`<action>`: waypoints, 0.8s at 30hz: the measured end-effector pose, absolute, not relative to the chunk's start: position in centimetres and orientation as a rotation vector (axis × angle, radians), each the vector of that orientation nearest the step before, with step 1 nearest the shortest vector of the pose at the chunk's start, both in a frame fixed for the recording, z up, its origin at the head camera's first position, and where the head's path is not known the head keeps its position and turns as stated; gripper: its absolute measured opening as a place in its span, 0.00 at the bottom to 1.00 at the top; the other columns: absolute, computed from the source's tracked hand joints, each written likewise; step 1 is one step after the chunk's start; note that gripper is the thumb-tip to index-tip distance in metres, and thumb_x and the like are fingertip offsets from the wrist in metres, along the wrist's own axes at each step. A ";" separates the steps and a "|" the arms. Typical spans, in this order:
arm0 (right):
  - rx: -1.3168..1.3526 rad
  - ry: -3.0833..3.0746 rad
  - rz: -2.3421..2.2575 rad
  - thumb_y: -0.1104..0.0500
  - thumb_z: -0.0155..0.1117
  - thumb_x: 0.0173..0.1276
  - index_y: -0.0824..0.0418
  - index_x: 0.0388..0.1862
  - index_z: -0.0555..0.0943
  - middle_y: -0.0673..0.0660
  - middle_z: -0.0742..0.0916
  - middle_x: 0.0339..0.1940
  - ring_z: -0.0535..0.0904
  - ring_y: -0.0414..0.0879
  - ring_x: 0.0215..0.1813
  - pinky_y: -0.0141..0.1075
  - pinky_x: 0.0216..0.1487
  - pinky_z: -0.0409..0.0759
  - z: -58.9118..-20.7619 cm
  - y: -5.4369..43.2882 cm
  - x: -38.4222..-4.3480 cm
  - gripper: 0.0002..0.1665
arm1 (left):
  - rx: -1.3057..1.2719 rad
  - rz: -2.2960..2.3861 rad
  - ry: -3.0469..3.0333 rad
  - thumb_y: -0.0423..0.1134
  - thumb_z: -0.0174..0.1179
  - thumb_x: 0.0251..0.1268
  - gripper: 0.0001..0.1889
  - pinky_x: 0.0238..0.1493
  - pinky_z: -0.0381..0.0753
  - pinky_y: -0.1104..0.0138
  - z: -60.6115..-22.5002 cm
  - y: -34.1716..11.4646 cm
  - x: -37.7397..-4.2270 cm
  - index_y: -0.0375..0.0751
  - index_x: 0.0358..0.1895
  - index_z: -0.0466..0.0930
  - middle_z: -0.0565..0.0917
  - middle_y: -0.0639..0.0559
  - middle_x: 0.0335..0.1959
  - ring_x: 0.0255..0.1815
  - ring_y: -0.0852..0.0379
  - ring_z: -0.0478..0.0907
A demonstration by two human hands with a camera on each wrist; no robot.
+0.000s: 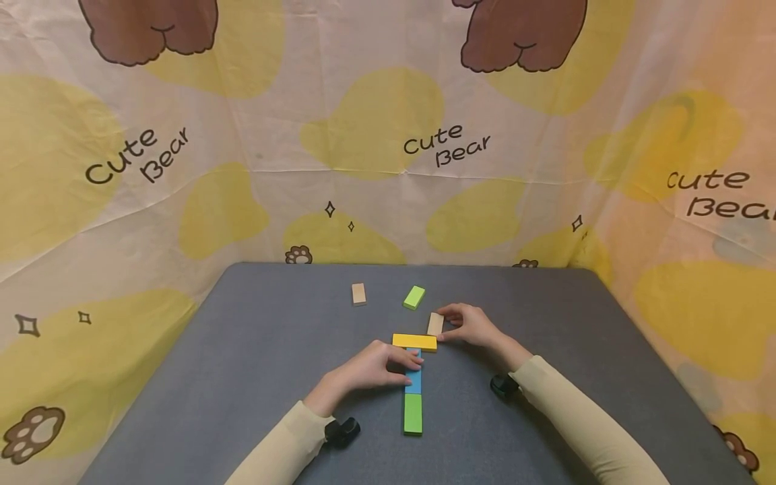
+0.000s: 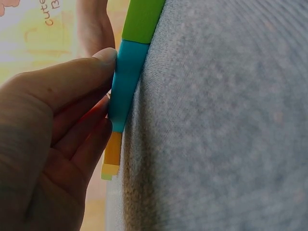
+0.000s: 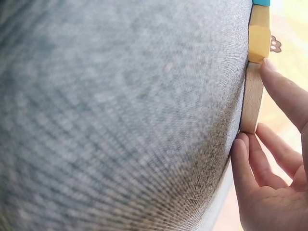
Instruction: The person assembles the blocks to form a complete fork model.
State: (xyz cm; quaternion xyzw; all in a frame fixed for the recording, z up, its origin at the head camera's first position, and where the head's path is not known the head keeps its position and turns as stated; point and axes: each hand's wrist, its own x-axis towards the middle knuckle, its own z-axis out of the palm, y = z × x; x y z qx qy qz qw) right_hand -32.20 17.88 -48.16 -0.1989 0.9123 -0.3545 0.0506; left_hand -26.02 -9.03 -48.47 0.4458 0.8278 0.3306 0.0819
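Observation:
The left hand (image 1: 378, 366) rests its fingertips and thumb on a blue block (image 1: 413, 385), which lies flat on the table. Nearer the person, a green block (image 1: 413, 414) adjoins the blue one end to end. Across the blue block's far end lies a yellow block (image 1: 415, 341). A plain wooden block (image 3: 252, 96) sits behind the yellow block's right end, very close to or touching it. The right hand (image 1: 471, 325) holds that wooden block lengthwise, thumb by the yellow block, fingers at the far end.
Farther back on the grey table (image 1: 291, 337) lie a second plain wooden block (image 1: 359, 294) and a light green block (image 1: 414, 298). A printed cloth (image 1: 376, 135) hangs behind the table and along its sides. Each wrist wears a small black camera.

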 end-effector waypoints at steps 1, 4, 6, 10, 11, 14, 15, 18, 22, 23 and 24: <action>-0.606 2.779 -1.079 0.48 0.77 0.50 0.59 0.58 0.78 0.58 0.82 0.55 0.80 0.54 0.56 0.47 0.57 0.78 -48.2 17.9 -32.2 0.37 | 1.329 0.987 2.473 0.44 0.67 0.57 0.17 0.63 0.72 0.68 -48.5 -9.0 -26.0 0.49 0.51 0.84 0.82 0.62 0.53 0.60 0.72 0.73; -0.601 2.783 -1.080 0.48 0.77 0.49 0.59 0.58 0.78 0.58 0.82 0.55 0.80 0.54 0.56 0.47 0.57 0.78 -48.3 17.9 -32.2 0.36 | 1.326 0.982 2.473 0.44 0.67 0.58 0.17 0.63 0.71 0.68 -48.5 -9.0 -26.0 0.49 0.52 0.84 0.82 0.62 0.54 0.60 0.72 0.72; -0.600 2.787 -1.080 0.48 0.77 0.49 0.59 0.57 0.79 0.58 0.83 0.54 0.80 0.54 0.55 0.47 0.57 0.78 -48.3 17.9 -32.3 0.36 | 1.326 0.979 2.474 0.43 0.67 0.58 0.17 0.63 0.71 0.68 -48.5 -8.9 -26.0 0.49 0.52 0.84 0.82 0.62 0.54 0.61 0.72 0.72; -0.589 2.790 -1.072 0.47 0.77 0.49 0.58 0.58 0.79 0.57 0.83 0.55 0.80 0.53 0.55 0.47 0.57 0.78 -48.4 17.9 -32.4 0.37 | 1.330 0.981 2.475 0.43 0.67 0.57 0.17 0.63 0.71 0.67 -48.4 -8.9 -26.0 0.48 0.51 0.84 0.82 0.62 0.54 0.61 0.71 0.72; -0.586 2.789 -1.070 0.47 0.77 0.49 0.58 0.58 0.79 0.57 0.83 0.55 0.80 0.53 0.55 0.46 0.57 0.78 -48.4 17.9 -32.4 0.37 | 1.329 0.984 2.475 0.43 0.67 0.57 0.17 0.63 0.71 0.67 -48.4 -8.9 -25.9 0.48 0.51 0.84 0.82 0.62 0.54 0.61 0.71 0.73; -0.582 2.787 -1.071 0.46 0.77 0.49 0.57 0.57 0.79 0.57 0.82 0.55 0.80 0.53 0.55 0.46 0.57 0.78 -48.4 17.9 -32.4 0.37 | 1.325 0.987 2.475 0.43 0.67 0.57 0.17 0.63 0.71 0.67 -48.3 -8.9 -25.9 0.48 0.51 0.84 0.82 0.61 0.54 0.61 0.71 0.73; -0.580 2.784 -1.074 0.46 0.77 0.49 0.57 0.57 0.79 0.57 0.82 0.55 0.80 0.53 0.55 0.46 0.57 0.78 -48.4 17.9 -32.4 0.37 | 1.323 0.987 2.475 0.43 0.67 0.57 0.17 0.63 0.71 0.67 -48.3 -9.0 -25.9 0.48 0.51 0.84 0.82 0.62 0.54 0.61 0.71 0.73; -0.582 2.778 -1.080 0.46 0.77 0.49 0.57 0.57 0.79 0.57 0.83 0.54 0.80 0.53 0.55 0.47 0.57 0.78 -48.3 17.9 -32.4 0.37 | 1.319 0.990 2.474 0.43 0.67 0.57 0.17 0.63 0.71 0.67 -48.4 -9.0 -25.9 0.48 0.51 0.84 0.82 0.62 0.54 0.61 0.71 0.73; -0.586 2.771 -1.084 0.46 0.77 0.49 0.57 0.57 0.79 0.57 0.82 0.54 0.80 0.53 0.56 0.47 0.57 0.77 -48.3 17.9 -32.4 0.37 | 1.318 1.001 2.467 0.42 0.67 0.57 0.17 0.63 0.71 0.67 -48.3 -8.9 -25.8 0.48 0.51 0.84 0.82 0.61 0.54 0.61 0.71 0.73; -0.586 2.770 -1.085 0.46 0.77 0.49 0.57 0.58 0.79 0.57 0.82 0.54 0.80 0.53 0.56 0.47 0.57 0.77 -48.3 17.9 -32.3 0.37 | 1.319 1.004 2.465 0.42 0.67 0.57 0.17 0.63 0.71 0.68 -48.3 -8.9 -25.8 0.48 0.51 0.84 0.82 0.61 0.54 0.61 0.70 0.73; -0.586 2.768 -1.090 0.47 0.77 0.49 0.58 0.58 0.79 0.57 0.82 0.54 0.80 0.53 0.56 0.47 0.57 0.77 -48.3 17.9 -32.3 0.37 | 1.320 1.007 2.463 0.42 0.67 0.57 0.17 0.63 0.71 0.68 -48.3 -8.9 -25.8 0.48 0.51 0.84 0.82 0.61 0.54 0.60 0.70 0.73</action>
